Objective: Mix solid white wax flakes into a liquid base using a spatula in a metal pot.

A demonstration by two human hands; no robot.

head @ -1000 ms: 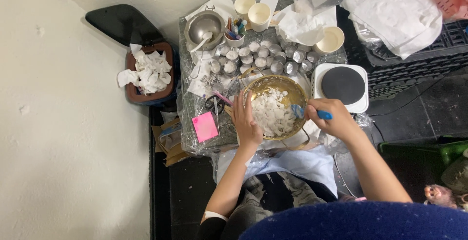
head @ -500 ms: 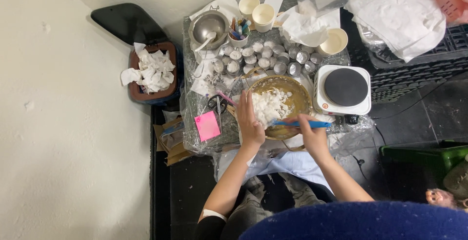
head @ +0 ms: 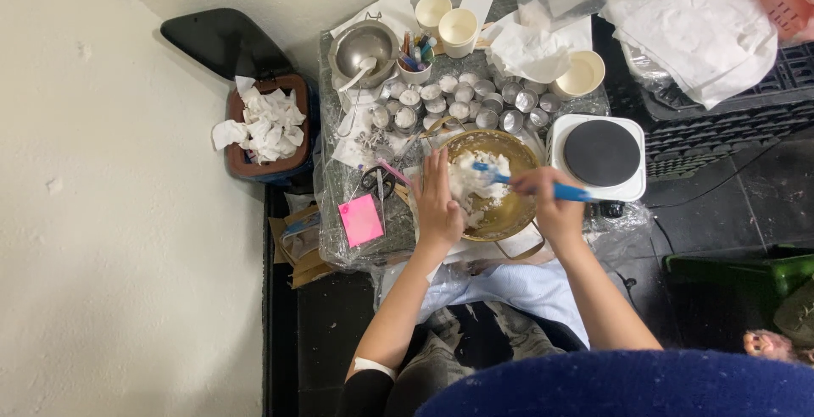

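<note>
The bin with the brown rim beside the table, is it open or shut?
Open. The bin shows crumpled white paper piled inside, and its black lid is swung back against the wall.

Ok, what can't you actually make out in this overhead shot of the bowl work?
Head view only:
- Gold bowl: near-left rim hidden by the left hand.
- Blue tool: its handle end is hidden inside the right hand.
- Small round cups: too small to tell contents.

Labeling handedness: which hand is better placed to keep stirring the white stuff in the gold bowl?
Right. The right hand holds the blue spatula, tip in the white material. The left hand rests on the gold bowl rim.
</note>
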